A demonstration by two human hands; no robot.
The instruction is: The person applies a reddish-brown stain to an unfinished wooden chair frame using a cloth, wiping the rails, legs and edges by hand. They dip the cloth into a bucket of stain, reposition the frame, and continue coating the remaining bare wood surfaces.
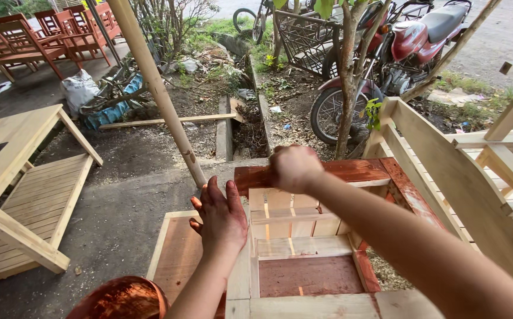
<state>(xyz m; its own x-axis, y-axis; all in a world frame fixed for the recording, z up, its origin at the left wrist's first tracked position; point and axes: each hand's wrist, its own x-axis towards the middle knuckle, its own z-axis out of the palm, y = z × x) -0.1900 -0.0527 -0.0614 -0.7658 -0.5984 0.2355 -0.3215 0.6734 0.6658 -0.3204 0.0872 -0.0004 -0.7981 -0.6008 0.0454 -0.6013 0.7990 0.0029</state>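
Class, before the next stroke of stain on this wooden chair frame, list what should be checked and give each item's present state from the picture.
1. Left hand braces the frame: ok, it lies flat on the left rail.
2. Right hand is on the top rail: ok, closed fist on it; what it holds cannot be told.
3. Top rail fully stained: not ok, the slats below are bare.
4. Stain bowl within reach: ok, at the lower left by the left arm.
5. Stain kept off the neighbouring bare furniture: cannot tell.
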